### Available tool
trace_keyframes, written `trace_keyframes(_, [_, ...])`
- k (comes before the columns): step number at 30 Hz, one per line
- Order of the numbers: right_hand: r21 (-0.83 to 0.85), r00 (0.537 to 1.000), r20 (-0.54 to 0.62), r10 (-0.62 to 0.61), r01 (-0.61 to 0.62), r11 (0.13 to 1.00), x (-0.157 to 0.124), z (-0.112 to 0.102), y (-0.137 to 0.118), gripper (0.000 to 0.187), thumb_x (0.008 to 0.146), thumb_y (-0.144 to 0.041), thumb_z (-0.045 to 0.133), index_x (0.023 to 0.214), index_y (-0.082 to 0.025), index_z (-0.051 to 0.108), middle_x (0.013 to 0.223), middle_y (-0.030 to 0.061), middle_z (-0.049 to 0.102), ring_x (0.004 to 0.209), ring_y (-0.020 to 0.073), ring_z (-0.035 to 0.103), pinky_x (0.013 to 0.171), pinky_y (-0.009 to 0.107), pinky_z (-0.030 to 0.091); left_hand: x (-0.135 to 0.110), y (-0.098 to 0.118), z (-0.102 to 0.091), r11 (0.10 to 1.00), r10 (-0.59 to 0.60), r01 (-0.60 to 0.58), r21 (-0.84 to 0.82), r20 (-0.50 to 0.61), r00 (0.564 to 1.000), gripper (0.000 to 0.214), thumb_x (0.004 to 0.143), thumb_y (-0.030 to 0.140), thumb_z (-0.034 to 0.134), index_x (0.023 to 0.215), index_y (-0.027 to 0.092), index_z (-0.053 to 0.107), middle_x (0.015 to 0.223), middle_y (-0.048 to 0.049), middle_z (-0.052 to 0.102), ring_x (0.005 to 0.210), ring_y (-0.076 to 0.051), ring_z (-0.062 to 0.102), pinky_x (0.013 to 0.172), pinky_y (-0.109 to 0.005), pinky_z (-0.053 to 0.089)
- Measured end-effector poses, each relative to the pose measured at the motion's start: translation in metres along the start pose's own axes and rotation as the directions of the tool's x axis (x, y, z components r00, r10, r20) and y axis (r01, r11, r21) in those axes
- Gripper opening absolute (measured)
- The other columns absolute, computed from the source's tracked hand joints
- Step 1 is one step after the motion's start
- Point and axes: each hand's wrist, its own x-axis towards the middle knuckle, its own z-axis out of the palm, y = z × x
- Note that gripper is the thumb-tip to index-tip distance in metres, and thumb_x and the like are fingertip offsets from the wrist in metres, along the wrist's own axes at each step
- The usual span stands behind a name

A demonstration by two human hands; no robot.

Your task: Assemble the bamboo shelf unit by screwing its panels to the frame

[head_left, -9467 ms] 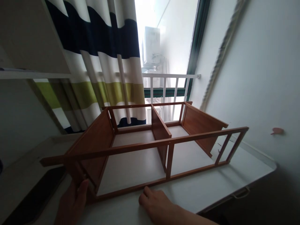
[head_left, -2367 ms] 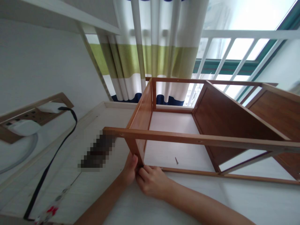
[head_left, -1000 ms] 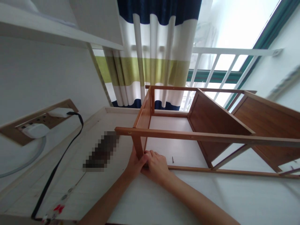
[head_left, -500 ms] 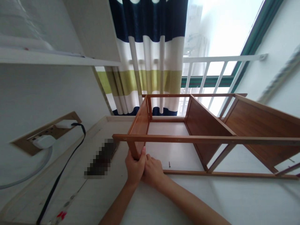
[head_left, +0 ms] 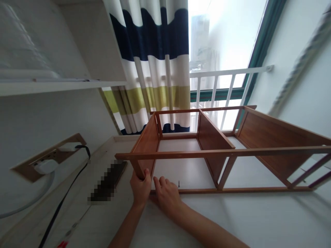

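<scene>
A brown wooden shelf frame (head_left: pixel 219 153) lies on a white table (head_left: pixel 232 224), with a left end panel (head_left: pixel 144 146), a middle divider and a right panel. My left hand (head_left: pixel 140 187) grips the lower front corner of the left end panel, thumb on its edge. Beside it, my right hand (head_left: pixel 167 194) rests with curled fingers on the near bottom rail at that same corner. A small dark screw (head_left: pixel 178 184) lies on the table inside the frame, just right of my right hand.
A striped curtain (head_left: pixel 152 69) and a white window railing (head_left: pixel 227 72) stand behind the frame. On the left are a wall shelf (head_left: pixel 59 84), a socket strip with a plug (head_left: pixel 46 162), a black cable (head_left: pixel 64 201) and a blurred-out item (head_left: pixel 107 181).
The camera has tilted up and to the right since a second ago. My hands stay at the frame's left front corner; my right hand has slid slightly right along the bottom rail.
</scene>
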Motion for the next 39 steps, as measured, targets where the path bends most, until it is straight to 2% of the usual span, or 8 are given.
trace_keyframes(6, [0.079, 0.932, -0.307, 0.194, -0.178, 0.981, -0.086, -0.051, 0.056, 0.033, 0.088, -0.032, 0.042, 0.117, -0.016, 0.045, 0.089, 0.0081, 0.055, 0.071, 0.0174, 0.055, 0.06, 0.028, 0.046, 0.001, 0.0, -0.001, 0.999, -0.042, 0.041, 0.022, 0.021, 0.999, 0.025, 0.061, 0.042, 0.053, 0.068, 0.018, 0.049, 0.059, -0.0039, 0.054, 0.06, -0.023, 0.056, 0.055, -0.03, 0.043])
trace_keyframes(11, [0.438, 0.268, -0.536, 0.8, -0.722, 0.535, -0.177, -0.107, 0.172, 0.059, 0.076, -0.063, 0.049, 0.114, -0.018, 0.047, 0.083, 0.0033, 0.053, 0.053, 0.0139, 0.048, 0.052, 0.029, 0.042, 0.003, 0.001, -0.001, 0.996, -0.081, 0.08, 0.045, 0.017, 0.997, 0.029, 0.057, 0.045, 0.053, 0.068, 0.018, 0.049, 0.063, -0.0059, 0.055, 0.068, -0.028, 0.058, 0.063, -0.036, 0.046])
trace_keyframes(13, [0.407, 0.073, -0.606, 0.792, -0.828, 0.387, -0.203, -0.13, 0.219, 0.076, 0.07, -0.071, 0.048, 0.121, -0.016, 0.043, 0.093, 0.009, 0.055, 0.059, 0.0202, 0.052, 0.062, 0.04, 0.043, 0.004, 0.006, -0.001, 0.993, -0.105, 0.104, 0.055, 0.022, 0.994, 0.031, 0.054, 0.046, 0.053, 0.068, 0.019, 0.048, 0.065, -0.007, 0.055, 0.073, -0.032, 0.058, 0.068, -0.04, 0.046])
trace_keyframes(15, [0.368, -0.018, -0.655, 0.756, -0.881, 0.298, -0.219, -0.153, 0.258, 0.089, 0.066, -0.075, 0.047, 0.129, -0.013, 0.035, 0.105, 0.0164, 0.054, 0.084, 0.0325, 0.054, 0.071, 0.048, 0.041, 0.005, 0.014, -0.002, 0.989, -0.138, 0.136, 0.065, 0.026, 0.99, 0.033, 0.05, 0.046, 0.054, 0.07, 0.019, 0.048, 0.067, -0.0079, 0.055, 0.08, -0.035, 0.058, 0.073, -0.045, 0.045])
trace_keyframes(17, [0.331, -0.006, -0.668, 0.744, -0.898, 0.29, -0.226, -0.171, 0.292, 0.096, 0.062, -0.077, 0.048, 0.131, -0.012, 0.033, 0.111, 0.0188, 0.051, 0.102, 0.038, 0.047, 0.076, 0.051, 0.039, 0.006, 0.021, -0.002, 0.981, -0.179, 0.177, 0.079, 0.024, 0.984, 0.031, 0.046, 0.041, 0.055, 0.067, 0.02, 0.045, 0.069, -0.0079, 0.054, 0.089, -0.038, 0.056, 0.079, -0.049, 0.044])
trace_keyframes(25, [0.258, 0.307, -0.532, 0.789, -0.829, 0.496, -0.234, -0.193, 0.373, 0.08, 0.05, -0.081, 0.05, 0.102, -0.02, 0.051, 0.098, 0.0049, 0.056, 0.068, 0.0189, 0.051, 0.061, 0.033, 0.042, 0.004, 0.031, 0.0, 0.971, -0.204, 0.204, 0.121, -0.015, 0.979, 0.029, 0.048, 0.04, 0.059, 0.064, 0.023, 0.042, 0.062, -0.0026, 0.042, 0.103, -0.044, 0.048, 0.089, -0.058, 0.037])
trace_keyframes(32, [0.24, 0.185, -0.738, 0.649, -0.827, 0.509, -0.224, -0.176, 0.348, 0.077, 0.062, -0.082, 0.041, 0.101, -0.016, 0.045, 0.092, 0.0077, 0.049, 0.068, 0.0187, 0.046, 0.061, 0.033, 0.038, 0.005, 0.025, 0.003, 0.978, -0.183, 0.189, 0.087, -0.066, 0.981, 0.033, 0.041, 0.045, 0.058, 0.06, 0.024, 0.04, 0.06, -0.0019, 0.039, 0.101, -0.046, 0.048, 0.09, -0.06, 0.035])
trace_keyframes(39, [0.15, 0.299, -0.704, 0.645, -0.825, 0.545, -0.193, -0.159, 0.328, 0.066, 0.074, -0.072, 0.034, 0.105, -0.017, 0.053, 0.091, 0.0078, 0.057, 0.07, 0.0198, 0.05, 0.062, 0.031, 0.039, 0.007, 0.021, 0.005, 0.978, -0.187, 0.192, 0.081, -0.065, 0.98, 0.033, 0.04, 0.043, 0.058, 0.061, 0.024, 0.041, 0.063, -0.003, 0.044, 0.099, -0.043, 0.05, 0.089, -0.059, 0.037])
